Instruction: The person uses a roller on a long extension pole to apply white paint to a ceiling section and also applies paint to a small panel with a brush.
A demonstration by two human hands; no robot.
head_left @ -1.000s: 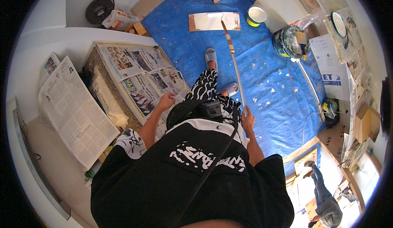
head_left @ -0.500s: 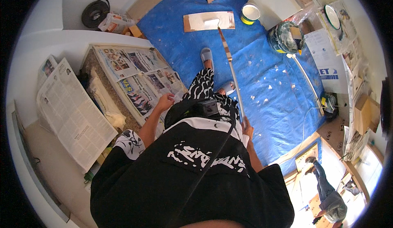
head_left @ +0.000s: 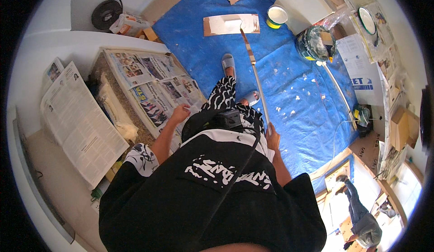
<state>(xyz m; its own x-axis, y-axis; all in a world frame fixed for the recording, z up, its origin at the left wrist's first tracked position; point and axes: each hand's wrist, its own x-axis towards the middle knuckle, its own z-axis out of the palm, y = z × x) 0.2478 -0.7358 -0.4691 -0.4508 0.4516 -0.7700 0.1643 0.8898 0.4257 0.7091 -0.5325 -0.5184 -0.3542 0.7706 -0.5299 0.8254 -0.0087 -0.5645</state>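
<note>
My right hand (head_left: 272,138) is wrapped round the lower end of a long paint roller pole (head_left: 259,82), beside my right hip. The pole slants away across the floor to a paint roller (head_left: 233,25), which rests on a flat board (head_left: 209,29) partly coated in white. Bare brownish patches show at the board's ends. My left hand (head_left: 181,112) hangs at my left side over newspaper, holding nothing, its fingers loosely bent and apart. Right of the board stands a bucket of white paint (head_left: 276,15) with a yellow and green band.
Blue sheeting (head_left: 298,121) covers the floor, dotted with white flecks. Newspapers (head_left: 156,89) cover a low ledge at my left. A large dark bucket (head_left: 314,43), a long pale stick (head_left: 339,89) and cardboard boxes (head_left: 402,125) line the right side. Another person (head_left: 361,220) is at lower right.
My right hand and the pole have shifted slightly forward. The roller stays on the board, and my left hand has hardly moved.
</note>
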